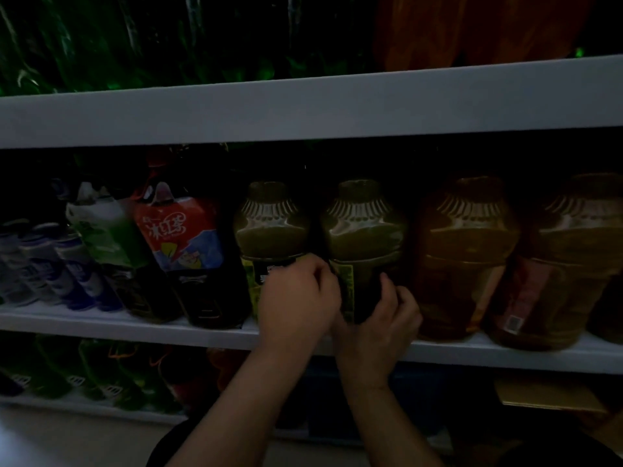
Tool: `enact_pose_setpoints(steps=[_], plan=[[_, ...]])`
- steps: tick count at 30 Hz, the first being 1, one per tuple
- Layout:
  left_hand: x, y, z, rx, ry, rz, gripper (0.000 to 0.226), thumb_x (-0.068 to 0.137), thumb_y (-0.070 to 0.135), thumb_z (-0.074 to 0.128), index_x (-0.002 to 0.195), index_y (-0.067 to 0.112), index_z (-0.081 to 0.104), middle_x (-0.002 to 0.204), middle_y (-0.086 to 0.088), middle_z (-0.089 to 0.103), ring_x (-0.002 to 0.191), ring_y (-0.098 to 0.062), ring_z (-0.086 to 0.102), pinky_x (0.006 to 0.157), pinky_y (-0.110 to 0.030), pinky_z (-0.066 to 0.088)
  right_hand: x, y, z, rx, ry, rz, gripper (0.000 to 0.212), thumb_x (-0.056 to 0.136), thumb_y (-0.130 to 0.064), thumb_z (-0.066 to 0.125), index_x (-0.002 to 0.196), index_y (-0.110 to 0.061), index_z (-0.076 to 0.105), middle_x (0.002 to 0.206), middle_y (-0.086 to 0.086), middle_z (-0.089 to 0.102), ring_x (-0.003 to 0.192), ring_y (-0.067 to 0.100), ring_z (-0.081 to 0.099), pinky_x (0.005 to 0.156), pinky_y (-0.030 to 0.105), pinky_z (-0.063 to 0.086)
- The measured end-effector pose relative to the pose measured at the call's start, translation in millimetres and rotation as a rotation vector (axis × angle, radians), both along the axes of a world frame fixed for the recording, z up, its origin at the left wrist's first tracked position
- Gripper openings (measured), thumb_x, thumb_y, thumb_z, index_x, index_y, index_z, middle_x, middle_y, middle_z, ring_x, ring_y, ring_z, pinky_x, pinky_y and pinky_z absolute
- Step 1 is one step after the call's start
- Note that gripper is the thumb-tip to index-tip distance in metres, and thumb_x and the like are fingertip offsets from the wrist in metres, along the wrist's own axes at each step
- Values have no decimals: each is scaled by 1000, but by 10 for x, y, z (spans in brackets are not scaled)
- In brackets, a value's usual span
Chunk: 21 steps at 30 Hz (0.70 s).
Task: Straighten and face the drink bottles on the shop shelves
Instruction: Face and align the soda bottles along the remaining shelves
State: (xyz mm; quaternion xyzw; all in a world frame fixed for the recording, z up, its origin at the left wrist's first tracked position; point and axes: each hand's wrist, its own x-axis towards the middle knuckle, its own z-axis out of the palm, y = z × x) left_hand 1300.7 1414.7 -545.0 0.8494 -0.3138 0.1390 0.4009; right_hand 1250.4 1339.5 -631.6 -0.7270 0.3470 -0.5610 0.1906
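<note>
Two hands clamp one green tea bottle [362,244] on the middle shelf [472,352]: left hand [296,301] on its left side, right hand [381,318] low at front-right. Its yellow-green label faces left; best twisted upright, base kept down. Left of it, red iced tea bottle [188,251] reads 冰红茶.

Very dim, underexposed scene. White shelving unit fills the view: upper shelf [303,109] with a broad pale front edge runs slightly tilted across the top, middle shelf [118,323] below it, lower shelf [84,407] near the floor. Space under the upper shelf is nearly black. Pale floor [67,439] shows bottom left. Yellowish flat box [546,394] sits low on the right.
</note>
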Motion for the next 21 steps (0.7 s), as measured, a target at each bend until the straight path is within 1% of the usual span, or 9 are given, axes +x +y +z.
enact_pose_setpoints(steps=[2,4,6,8,9,12,16,18,21], plan=[[65,-25,164,-59,7,-2,13,87,18,57,95,17,67,75,4,65,62,-3,56,51,-13,42,167,108,13,131,4,29,79,64,-60,65,126,-16,43,118,14,45,103,33,44,84,45,36],[66,-42,267,-62,8,-28,28,88,22,57,116,17,59,88,3,67,74,-7,61,60,-20,49,165,23,-12,98,-47,-52,74,68,-59,64,126,-17,44,118,14,47,104,32,45,85,44,35],[40,-46,360,-48,-106,-33,40,87,28,57,125,17,53,94,1,68,80,-13,63,65,-27,51,168,28,-66,73,-77,-71,71,70,-54,66,127,-18,44,118,13,49,105,30,44,87,46,35],[55,-82,486,-29,-227,-40,47,84,38,57,127,19,53,98,3,67,84,-14,63,65,-26,45,195,109,-56,92,-91,-34,72,68,-47,72,128,-17,45,117,12,51,106,28,44,89,45,33],[85,-112,555,-3,-220,-57,49,83,43,57,127,21,53,103,4,65,89,-14,61,68,-25,42,188,82,-85,93,-83,-26,73,67,-44,74,128,-16,46,116,11,52,106,28,44,90,43,30],[225,-228,725,143,-47,-135,57,77,54,59,126,28,48,116,5,60,101,-17,57,74,-26,38,136,35,-103,67,-78,-4,71,68,-42,75,128,-15,48,115,11,52,106,27,44,90,40,28],[326,-307,882,164,294,-307,57,68,51,70,118,32,50,106,8,63,82,-13,62,60,-26,49,106,26,-94,47,-81,26,66,75,-48,64,126,-9,53,113,14,55,105,28,44,87,43,32],[327,-315,894,146,277,-309,57,65,49,76,114,30,54,102,7,64,83,-14,63,61,-28,52,62,1,-103,23,-69,58,66,77,-47,63,127,-5,55,113,16,55,106,27,45,90,41,33],[275,-335,882,190,100,-268,62,65,55,76,118,28,59,114,6,65,100,-14,60,83,-32,52,-7,-57,-108,-10,-49,78,68,78,-46,63,130,-4,52,113,17,54,107,28,45,91,39,34]])
